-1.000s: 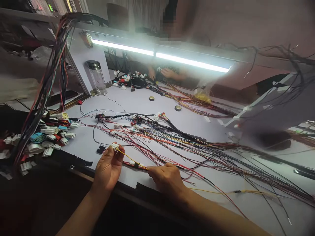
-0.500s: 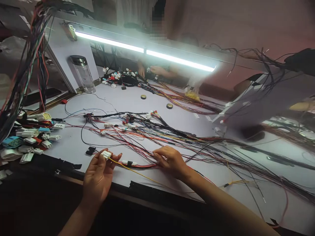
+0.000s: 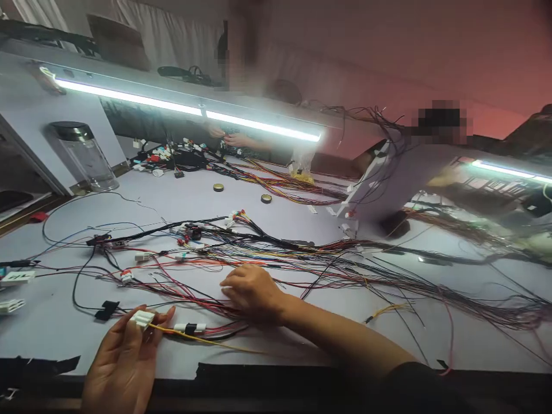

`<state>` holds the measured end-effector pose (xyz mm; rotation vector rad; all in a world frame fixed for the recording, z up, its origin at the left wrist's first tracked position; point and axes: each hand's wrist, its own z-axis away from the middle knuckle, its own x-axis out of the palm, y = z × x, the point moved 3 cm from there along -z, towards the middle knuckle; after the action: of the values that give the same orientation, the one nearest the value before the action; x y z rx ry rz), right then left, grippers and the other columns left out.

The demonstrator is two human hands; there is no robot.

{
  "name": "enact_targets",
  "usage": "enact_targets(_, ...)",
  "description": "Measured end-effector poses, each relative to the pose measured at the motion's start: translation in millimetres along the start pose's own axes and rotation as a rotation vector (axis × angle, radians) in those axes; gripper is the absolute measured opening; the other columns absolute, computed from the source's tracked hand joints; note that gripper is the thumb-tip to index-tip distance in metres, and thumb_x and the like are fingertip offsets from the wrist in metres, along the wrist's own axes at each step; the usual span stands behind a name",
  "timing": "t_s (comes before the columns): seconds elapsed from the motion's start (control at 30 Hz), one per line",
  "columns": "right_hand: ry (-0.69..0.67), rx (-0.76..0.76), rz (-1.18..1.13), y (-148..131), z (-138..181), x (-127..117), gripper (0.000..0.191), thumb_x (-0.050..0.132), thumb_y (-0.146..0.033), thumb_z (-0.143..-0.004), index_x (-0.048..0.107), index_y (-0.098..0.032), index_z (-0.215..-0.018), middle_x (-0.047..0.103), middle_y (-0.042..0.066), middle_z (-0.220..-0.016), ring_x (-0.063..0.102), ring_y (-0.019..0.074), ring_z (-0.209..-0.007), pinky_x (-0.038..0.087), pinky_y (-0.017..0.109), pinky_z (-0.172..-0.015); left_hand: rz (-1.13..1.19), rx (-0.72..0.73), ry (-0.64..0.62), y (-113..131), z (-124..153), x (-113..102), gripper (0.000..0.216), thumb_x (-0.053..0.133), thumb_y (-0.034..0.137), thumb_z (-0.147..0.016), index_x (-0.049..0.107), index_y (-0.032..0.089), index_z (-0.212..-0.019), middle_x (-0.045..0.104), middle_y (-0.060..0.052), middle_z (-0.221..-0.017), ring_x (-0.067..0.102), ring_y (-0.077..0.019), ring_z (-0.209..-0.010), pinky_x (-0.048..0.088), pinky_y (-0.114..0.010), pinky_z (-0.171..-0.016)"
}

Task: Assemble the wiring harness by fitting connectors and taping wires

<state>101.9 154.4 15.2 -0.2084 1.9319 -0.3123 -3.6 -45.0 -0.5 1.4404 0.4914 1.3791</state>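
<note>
My left hand (image 3: 123, 359) is at the table's near edge, its fingers pinched on a small white connector (image 3: 142, 318) from which a yellow wire (image 3: 207, 340) trails to the right. My right hand (image 3: 252, 291) rests palm down on the spread of coloured wires (image 3: 276, 256) in the middle of the white table (image 3: 52, 328), fingers curled onto red and black strands. What lies under its fingertips is hidden. A second white connector with black tape (image 3: 190, 328) lies between the two hands.
A clear jar with a dark lid (image 3: 81, 155) stands at the back left. Two tape rolls (image 3: 266, 198) lie beyond the wires. Another person's hands (image 3: 230, 138) work at the far side under a light bar (image 3: 185, 109). More wire bundles run to the right.
The view has swung right and the connector pile at the left has left the frame. My right hand let the yellow wire go and moved up onto the wire spread. My left hand kept the connector.
</note>
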Motion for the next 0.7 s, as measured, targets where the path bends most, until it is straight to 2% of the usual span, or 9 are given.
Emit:
enact_targets(0.1,0.065,0.204,0.074,45,-11,-19,0.022,0.056,-0.030,-0.093,0.067,-0.022,-0.111,0.069,0.004,-0.112,0.059,0.0170,-0.100,0.042,0.029,-0.087,-0.051,0.012,0.025,0,2,3,0.022,0.076,0.041,-0.074,0.068,0.032,-0.092,0.069,0.005,-0.091,0.066,-0.0189,-0.090,0.038,-0.048,-0.112)
enact_targets(0.2,0.025,0.468,0.184,87,-21,-31,0.037,0.056,-0.036,-0.093,0.057,-0.024,-0.128,0.062,0.006,-0.127,0.052,0.0204,-0.115,0.039,0.032,-0.096,-0.106,0.020,0.064,-2,2,2,0.018,0.074,0.044,-0.074,0.070,0.035,-0.089,0.070,0.005,-0.091,0.067,-0.0223,-0.091,0.040,-0.050,-0.110)
enact_targets(0.27,-0.014,0.572,0.225,106,-28,-33,0.045,0.055,-0.040,-0.092,0.052,-0.022,-0.134,0.059,0.009,-0.130,0.050,0.0239,-0.117,0.038,0.036,-0.096,-0.128,0.025,0.072,-4,1,0,0.017,0.073,0.045,-0.074,0.070,0.036,-0.089,0.071,0.006,-0.093,0.068,-0.0234,-0.092,0.041,-0.049,-0.110)
enact_targets(0.37,-0.068,0.632,0.230,122,-37,-32,0.048,0.054,-0.044,-0.092,0.051,-0.021,-0.134,0.061,0.012,-0.126,0.053,0.0269,-0.114,0.040,0.039,-0.092,-0.151,0.028,0.062,-5,-1,-2,0.016,0.072,0.045,-0.074,0.071,0.037,-0.089,0.071,0.007,-0.096,0.068,-0.0236,-0.095,0.042,-0.046,-0.110)
enact_targets(0.57,-0.207,0.606,0.196,134,-37,-30,0.058,0.053,-0.058,-0.088,0.047,-0.026,-0.135,0.060,0.009,-0.124,0.058,0.0247,-0.109,0.043,0.032,-0.081,-0.123,0.002,0.085,-3,-2,-2,0.021,0.075,0.045,-0.072,0.070,0.035,-0.089,0.071,0.005,-0.091,0.067,-0.0241,-0.095,0.036,-0.050,-0.113)
enact_targets(0.7,-0.240,0.610,0.215,139,-39,-32,0.043,0.054,-0.056,-0.089,0.060,-0.023,-0.116,0.063,0.009,-0.113,0.061,0.0230,-0.102,0.043,0.029,-0.079,-0.112,0.009,0.071,-1,1,2,0.019,0.075,0.044,-0.073,0.070,0.034,-0.089,0.071,0.006,-0.092,0.067,-0.0211,-0.094,0.038,-0.047,-0.112)
